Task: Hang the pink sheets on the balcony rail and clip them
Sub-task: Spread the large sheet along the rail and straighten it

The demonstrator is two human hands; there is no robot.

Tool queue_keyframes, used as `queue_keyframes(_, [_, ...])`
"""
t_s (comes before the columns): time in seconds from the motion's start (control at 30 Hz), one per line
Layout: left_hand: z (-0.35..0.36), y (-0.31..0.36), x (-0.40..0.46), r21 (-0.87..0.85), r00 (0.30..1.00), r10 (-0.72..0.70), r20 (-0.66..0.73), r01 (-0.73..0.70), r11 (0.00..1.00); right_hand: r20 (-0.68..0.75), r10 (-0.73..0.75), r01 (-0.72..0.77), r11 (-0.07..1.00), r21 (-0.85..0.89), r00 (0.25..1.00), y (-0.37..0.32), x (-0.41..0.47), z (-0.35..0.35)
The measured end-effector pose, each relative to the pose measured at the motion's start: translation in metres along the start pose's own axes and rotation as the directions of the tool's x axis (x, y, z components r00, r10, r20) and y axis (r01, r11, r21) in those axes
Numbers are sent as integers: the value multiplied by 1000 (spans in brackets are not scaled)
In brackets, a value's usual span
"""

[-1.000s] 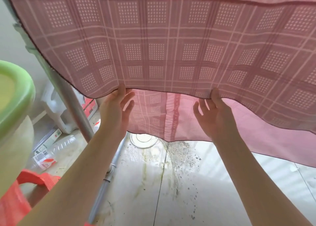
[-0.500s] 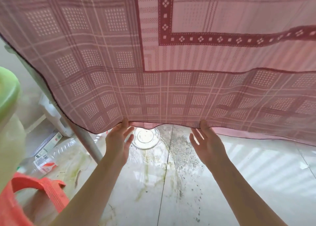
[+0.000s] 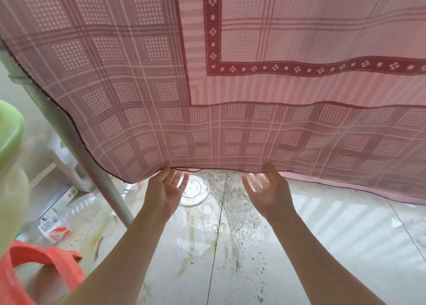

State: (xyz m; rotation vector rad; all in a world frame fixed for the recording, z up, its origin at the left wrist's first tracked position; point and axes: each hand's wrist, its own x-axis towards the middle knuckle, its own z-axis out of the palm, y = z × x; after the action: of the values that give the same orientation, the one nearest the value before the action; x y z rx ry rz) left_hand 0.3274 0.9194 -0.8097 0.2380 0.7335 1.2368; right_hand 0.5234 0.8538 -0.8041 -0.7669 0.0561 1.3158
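Note:
A pink checked sheet (image 3: 161, 85) with a dark red patterned border hangs across the whole upper view, doubled over so two layers show. Its lower hem runs just above my hands. My left hand (image 3: 164, 191) reaches up with fingers spread, its fingertips touching the hem. My right hand (image 3: 268, 190) is raised beside it, palm open, fingertips at the hem's edge. Neither hand grips the cloth. The rail itself is hidden behind the sheet. No clips are in view.
A grey metal pole (image 3: 76, 143) slants down at the left behind the sheet's edge. A green basin (image 3: 10, 131) and an orange plastic basket (image 3: 46, 265) sit at the near left. A clear round dish (image 3: 194, 190) and cartons (image 3: 54, 229) lie on the stained tiled floor.
The sheet's lower hem has dropped lower in view as more of the bordered layer shows above. My hands followed it down and their fingers have opened, now only touching the hem.

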Motion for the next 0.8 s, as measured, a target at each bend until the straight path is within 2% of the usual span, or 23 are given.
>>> queue_keyframes(0.1, [-1, 1, -3, -108, 1000, -8, 24, 11, 994, 9, -3, 2, 993, 120, 1000, 5, -1, 3])
queue_keyframes(0.2, [-3, 5, 0, -138, 999, 27, 17, -25, 990, 47, -17, 8, 980, 201, 999, 9, 2, 3])
queue_keyframes(0.3, [-5, 10, 3, -176, 997, 71, -35, -76, 981, 76, -58, 44, 983, 177, 995, 9, 7, 4])
queue_keyframes(0.5, [-14, 24, 10, -293, 982, 146, -123, -176, 940, 29, -114, 108, 981, 161, 993, 2, 15, -12])
queue_keyframes(0.57, [-16, 26, 13, -267, 978, 183, -99, -204, 942, 45, -133, 125, 981, 148, 990, -4, 16, -12])
queue_keyframes(0.67, [-20, 24, 17, -132, 970, 241, -33, -243, 961, 29, -134, 129, 984, 124, 991, -8, 17, -11])
queue_keyframes(0.8, [-21, 28, 28, -69, 953, 293, -81, -299, 952, 0, -123, 122, 988, 97, 992, 3, 19, -10])
